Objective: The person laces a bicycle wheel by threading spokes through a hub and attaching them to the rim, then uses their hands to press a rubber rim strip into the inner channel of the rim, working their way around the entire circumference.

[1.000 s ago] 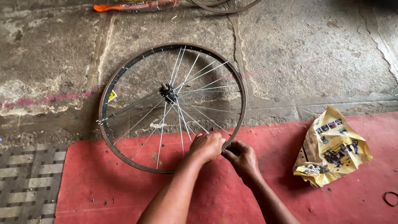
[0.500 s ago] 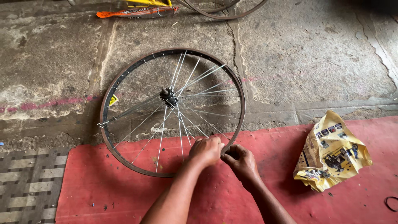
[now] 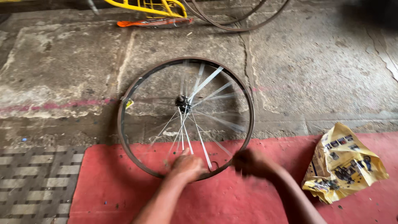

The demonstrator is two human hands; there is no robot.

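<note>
Both grips rest on the near edge of a round, rusty metal wheel rim with thin spokes. Left hand curls loosely on the rim; right hand is too blurred to tell. Crumpled yellow wrapper lies on the red mat.

A crumpled yellow bag with dark printing lies on a red mat at the right. Left of the mat sits a grey checkered mat. Beyond both, the cracked concrete floor carries a faded pink stripe. At the top edge stand a yellow frame, an orange piece just below it, and thin dark hoops to its right.
</note>
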